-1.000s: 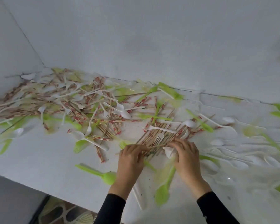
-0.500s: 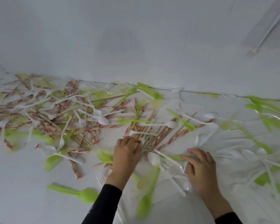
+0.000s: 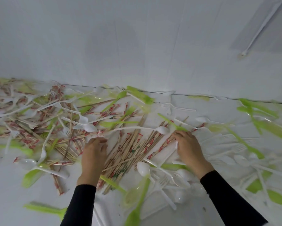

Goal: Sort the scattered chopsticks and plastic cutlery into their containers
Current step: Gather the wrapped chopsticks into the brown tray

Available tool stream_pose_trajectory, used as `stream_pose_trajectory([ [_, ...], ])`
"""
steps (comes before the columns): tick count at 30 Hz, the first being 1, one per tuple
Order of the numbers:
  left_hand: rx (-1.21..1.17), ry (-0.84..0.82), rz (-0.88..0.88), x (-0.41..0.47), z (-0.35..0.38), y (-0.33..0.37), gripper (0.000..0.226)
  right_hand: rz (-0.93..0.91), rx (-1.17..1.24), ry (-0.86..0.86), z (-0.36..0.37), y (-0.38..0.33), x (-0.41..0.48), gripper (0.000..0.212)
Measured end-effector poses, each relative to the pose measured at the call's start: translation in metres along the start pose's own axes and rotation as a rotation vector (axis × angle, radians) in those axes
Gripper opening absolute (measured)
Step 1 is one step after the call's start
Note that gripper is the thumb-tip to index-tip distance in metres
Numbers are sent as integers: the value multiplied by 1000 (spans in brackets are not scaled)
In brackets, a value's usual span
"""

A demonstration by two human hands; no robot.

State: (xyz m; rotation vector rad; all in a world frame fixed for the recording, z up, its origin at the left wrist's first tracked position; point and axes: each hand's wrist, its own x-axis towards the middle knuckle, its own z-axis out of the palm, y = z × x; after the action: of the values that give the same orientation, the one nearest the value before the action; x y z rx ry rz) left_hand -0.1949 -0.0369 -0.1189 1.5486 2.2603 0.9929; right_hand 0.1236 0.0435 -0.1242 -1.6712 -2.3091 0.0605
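Right grip (image 3: pixel 189 147) has moved off the white cutlery (image 3: pixel 143 168) onto the right flank of the chopsticks (image 3: pixel 133 149); left grip (image 3: pixel 94 154) stays on the left flank. Probably bracketing them to bundle. Fingers curled on both; can't tell if clamped. Sticks mid-bench, long axis near-left to far-right.

left sleeve (image 3: pixel 81 204): black, long | right sleeve (image 3: pixel 226 198): same (plain, wrist-length) | left hand (image 3: pixel 92 154), right hand (image 3: pixel 190 147): bare

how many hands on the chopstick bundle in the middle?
2: left hand at the left side of the chopsticks, right hand at their right side. No other hand in view.
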Motion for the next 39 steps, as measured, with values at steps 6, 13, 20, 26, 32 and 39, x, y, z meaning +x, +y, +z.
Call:
stream_pose_trajectory([
  [6,202,109,33,-7,9,7,20,-82,-57,49,-6,19,-2,39],
  [13,144,-139,127,-22,35,28,47,-320,-16,-9,-18,27,-3,7],
  [20,135,-107,190,-13,41,66,24,-196,329,-2,-60,0,3,21],
  [26,58,-289,85,-5,44,71,26,-57,913,-57,-86,-38,14,16],
  [32,3,-299,-6,-13,29,61,26,-355,363,-391,-44,-28,6,22],
  [39,88,-479,-48,-9,6,58,32,-581,63,-211,-20,-15,1,17],
])
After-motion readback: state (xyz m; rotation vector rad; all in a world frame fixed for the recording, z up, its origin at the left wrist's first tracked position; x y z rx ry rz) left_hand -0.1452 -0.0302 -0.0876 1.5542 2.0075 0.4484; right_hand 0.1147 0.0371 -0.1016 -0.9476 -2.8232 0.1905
